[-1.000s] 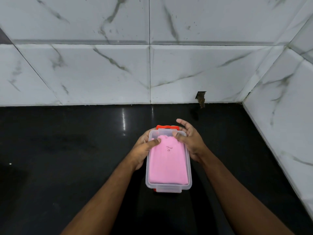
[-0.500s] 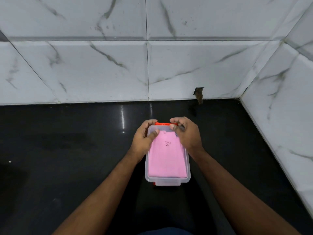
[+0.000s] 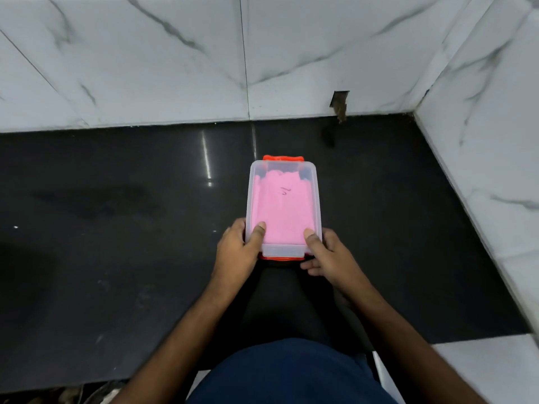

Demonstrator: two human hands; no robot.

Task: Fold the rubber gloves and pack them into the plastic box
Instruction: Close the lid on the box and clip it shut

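A clear plastic box (image 3: 318, 199) with red clasps at its near and far ends rests on the black counter. Its clear lid is on top. Folded pink rubber gloves (image 3: 284, 205) fill the inside and show through the lid. My left hand (image 3: 237, 250) grips the box's near left corner, thumb pressed on the lid. My right hand (image 3: 326, 255) grips the near right corner, thumb on the lid and fingers curled under the near red clasp (image 3: 281, 258).
The black counter (image 3: 116, 228) runs to a white marble-tiled wall at the back and another on the right. A small broken notch (image 3: 338, 104) sits at the back wall's base. My dark blue clothing (image 3: 291, 374) is at the bottom edge.
Both hands have moved from the far end of the box to its near end. The view has tilted down, showing more of the counter's front and my clothing.
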